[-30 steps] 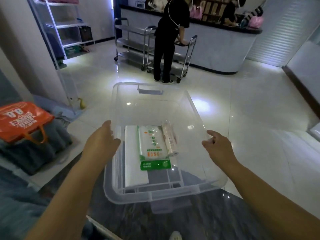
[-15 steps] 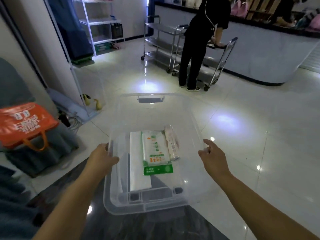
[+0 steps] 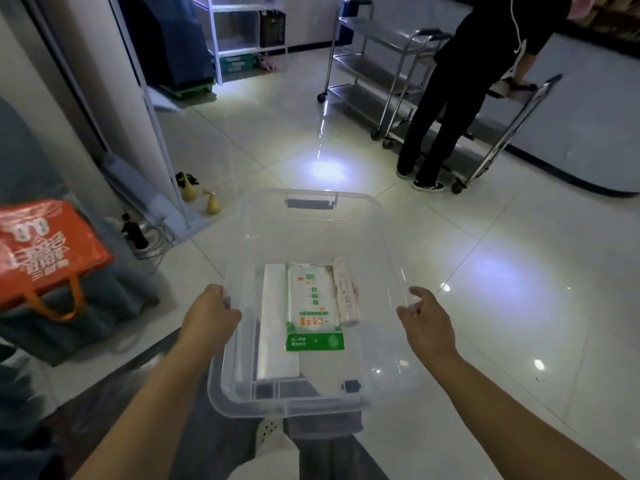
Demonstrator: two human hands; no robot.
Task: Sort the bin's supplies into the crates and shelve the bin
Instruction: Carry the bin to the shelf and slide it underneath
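Note:
I carry a clear plastic bin [image 3: 377, 233] in front of me above the tiled floor. My left hand [image 3: 211, 315] grips its left rim and my right hand [image 3: 424, 318] grips its right rim. Inside lie a white flat pack [image 3: 275, 327], a green-and-white plastic packet [image 3: 313, 306] partly on top of it, and a small white roll [image 3: 346, 292] along the right side. A grey latch handle [image 3: 311, 202] sits on the bin's far end.
A white shelf rack [image 3: 242, 39] stands far ahead to the left. Steel trolleys [image 3: 377, 74] and a person in black [image 3: 453, 91] stand by a counter at the right. An orange bag [image 3: 41, 251] rests on blue bundles at my left. Small yellow items [image 3: 201, 197] lie on the floor.
I have turned left and stepped forward with the bin; the shelf rack and trolleys appear closer and the counter has slid to the right. Both hands keep their grip.

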